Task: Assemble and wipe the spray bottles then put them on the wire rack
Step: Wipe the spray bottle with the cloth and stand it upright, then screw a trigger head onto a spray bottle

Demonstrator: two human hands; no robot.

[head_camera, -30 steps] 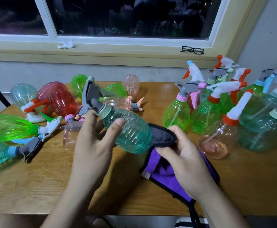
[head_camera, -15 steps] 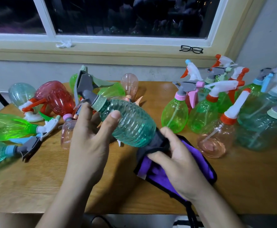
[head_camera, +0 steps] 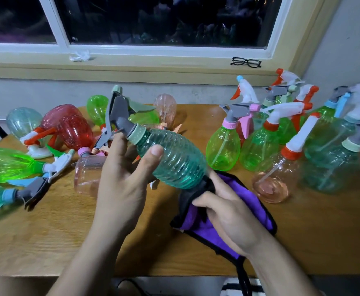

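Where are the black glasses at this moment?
In the head view the black glasses lie on the window sill, toward the right, above the upright spray bottles standing on the right of the table.

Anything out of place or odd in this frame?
A crumpled white tissue and black-framed glasses sit stray on the yellow window sill. The bright green plastic spray bottle at far left lies on its side.

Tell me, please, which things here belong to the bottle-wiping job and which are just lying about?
Job: teal bottle in the left hand; purple cloth in the right hand; standing bottles, right; lying bottles, left.
Lying about: black glasses and crumpled tissue on the windowsill.
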